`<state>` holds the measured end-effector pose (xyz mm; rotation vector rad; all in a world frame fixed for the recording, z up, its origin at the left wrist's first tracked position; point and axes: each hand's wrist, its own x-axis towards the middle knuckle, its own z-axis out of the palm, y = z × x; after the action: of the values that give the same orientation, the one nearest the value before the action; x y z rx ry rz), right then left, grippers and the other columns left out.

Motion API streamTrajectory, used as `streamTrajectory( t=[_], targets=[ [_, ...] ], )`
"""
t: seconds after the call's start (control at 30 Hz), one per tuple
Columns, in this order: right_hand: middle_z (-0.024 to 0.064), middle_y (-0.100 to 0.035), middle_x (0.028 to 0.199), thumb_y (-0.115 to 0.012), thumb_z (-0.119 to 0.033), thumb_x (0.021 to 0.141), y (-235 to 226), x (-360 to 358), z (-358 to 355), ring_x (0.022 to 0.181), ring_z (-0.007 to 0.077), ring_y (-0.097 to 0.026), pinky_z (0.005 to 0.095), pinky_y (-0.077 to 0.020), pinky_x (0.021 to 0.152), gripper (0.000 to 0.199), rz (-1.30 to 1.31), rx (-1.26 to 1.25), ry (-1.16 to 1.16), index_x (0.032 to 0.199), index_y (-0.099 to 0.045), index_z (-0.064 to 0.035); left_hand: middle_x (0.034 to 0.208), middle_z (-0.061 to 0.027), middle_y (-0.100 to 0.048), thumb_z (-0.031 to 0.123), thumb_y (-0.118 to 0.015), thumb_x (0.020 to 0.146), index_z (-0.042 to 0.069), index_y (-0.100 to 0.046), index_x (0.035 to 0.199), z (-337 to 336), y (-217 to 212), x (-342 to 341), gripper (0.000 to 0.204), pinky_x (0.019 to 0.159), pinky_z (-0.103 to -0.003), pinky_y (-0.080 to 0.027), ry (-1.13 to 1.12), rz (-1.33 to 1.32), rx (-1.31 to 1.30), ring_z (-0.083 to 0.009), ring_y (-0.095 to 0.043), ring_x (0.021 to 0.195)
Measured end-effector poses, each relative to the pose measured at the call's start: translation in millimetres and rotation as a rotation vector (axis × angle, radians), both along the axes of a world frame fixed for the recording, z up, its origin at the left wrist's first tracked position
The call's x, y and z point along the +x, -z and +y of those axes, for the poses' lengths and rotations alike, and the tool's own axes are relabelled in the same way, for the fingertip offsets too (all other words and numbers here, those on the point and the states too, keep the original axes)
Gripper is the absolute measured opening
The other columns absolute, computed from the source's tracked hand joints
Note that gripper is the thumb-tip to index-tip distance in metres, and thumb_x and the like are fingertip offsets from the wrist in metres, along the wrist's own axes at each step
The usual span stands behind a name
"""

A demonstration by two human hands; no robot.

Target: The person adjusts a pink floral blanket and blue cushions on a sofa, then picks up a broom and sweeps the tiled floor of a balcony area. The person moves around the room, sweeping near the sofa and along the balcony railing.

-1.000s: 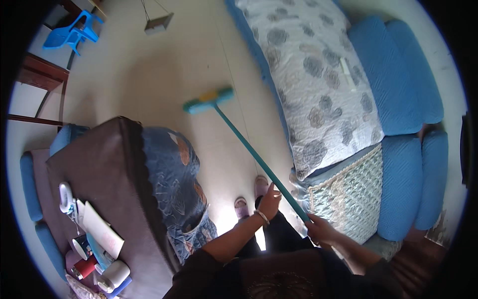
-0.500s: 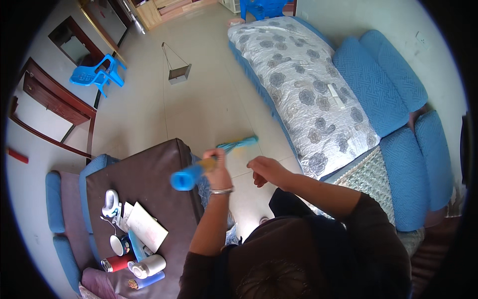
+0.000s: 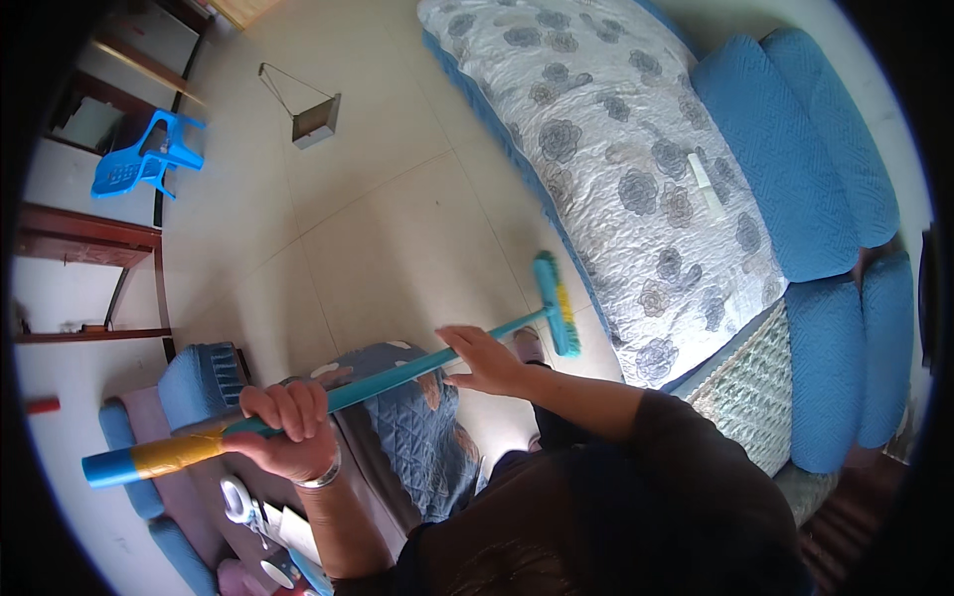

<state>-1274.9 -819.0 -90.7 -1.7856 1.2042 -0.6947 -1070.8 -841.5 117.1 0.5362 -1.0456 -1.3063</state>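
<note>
Overhead, fisheye view; edges bend, corners black.

Left hand (image 3: 286,429): fist closed around the broom (image 3: 397,372) handle near its upper end, just beside a band of yellowish tape (image 3: 177,454). Knuckles face up; a metal bangle (image 3: 323,478) sits on the wrist. Fingertips curl under the handle and are hidden.

Right hand (image 3: 484,361): lies on the handle further down, fingers spread and only loosely bent. Palm side hidden, so I cannot tell whether it truly clasps the handle or just rests on it.

Broom: teal handle runs slanting from lower left to the head (image 3: 555,303), which is at the floor (image 3: 378,219) just beside the bed (image 3: 616,149) edge. Contact between bristles and floor is hard to judge. A foot (image 3: 528,344) shows near the head, mostly covered by the right arm.

Bed: grey-flowered quilt, blue trim, blue pillows (image 3: 795,159) at the right. A small white object (image 3: 705,185) lies on the quilt; too small to identify.

Below the hands: a blue quilted cloth (image 3: 422,447) draped over a dark table (image 3: 363,477), largely hidden by the left arm. Small items at the bottom left are cut off and blurred.

Far off: blue plastic chair (image 3: 139,159), dustpan (image 3: 313,119) on the floor, wooden shelf (image 3: 89,238) at left, partly lost in the rim.
</note>
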Motion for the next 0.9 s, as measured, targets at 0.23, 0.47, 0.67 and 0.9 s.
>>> streamTrajectory(
  t=[0.23, 0.47, 0.67, 0.9],
  targets=[
    [0.0145, -0.058, 0.073, -0.067, -0.023, 0.076, 79, 6, -60, 0.073, 0.0356, -0.057, 0.0444, -0.0425, 0.063, 0.021, -0.013, 0.284, -0.051, 0.082, -0.053, -0.0083, 0.051, 0.0024, -0.031, 0.06, -0.049, 0.082, 0.011, -0.036, 0.065, -104, 62, 13, 0.053, 0.041, -0.024, -0.023, 0.022, 0.145, 0.256, -0.0082, -0.027, 0.041],
    [0.0177, -0.058, 0.074, -0.061, -0.021, 0.077, 171, -27, -87, 0.077, 0.0387, -0.057, 0.0457, -0.0439, 0.066, 0.017, 0.089, 0.474, 0.087, 0.079, -0.051, -0.0071, 0.051, 0.0011, -0.03, 0.06, -0.041, 0.086, 0.012, -0.034, 0.064, -174, 161, -29, 0.053, 0.052, -0.028, -0.029, 0.18, 0.047, 0.394, -0.0128, -0.031, 0.049],
    [0.0195, -0.058, 0.076, -0.056, -0.017, 0.078, 223, -12, -146, 0.079, 0.0405, -0.056, 0.0479, -0.0437, 0.067, 0.011, 0.226, 0.481, 0.186, 0.08, -0.051, -0.0081, 0.052, 0.0008, -0.029, 0.049, -0.037, 0.093, 0.013, -0.033, 0.064, -254, 226, -13, 0.047, 0.054, -0.03, -0.03, 0.039, 0.074, 0.597, -0.0134, -0.03, 0.051],
    [0.0198, -0.056, 0.072, -0.057, -0.011, 0.075, 222, 87, -318, 0.077, 0.0416, -0.055, 0.0473, -0.0423, 0.064, 0.01, 0.257, 0.205, 0.28, 0.075, -0.048, -0.0058, 0.05, 0.0026, -0.025, 0.032, -0.045, 0.094, 0.015, -0.033, 0.058, -350, 194, 80, 0.041, 0.054, -0.029, -0.027, -0.133, 0.136, 0.489, -0.0111, -0.027, 0.051]
  ],
)
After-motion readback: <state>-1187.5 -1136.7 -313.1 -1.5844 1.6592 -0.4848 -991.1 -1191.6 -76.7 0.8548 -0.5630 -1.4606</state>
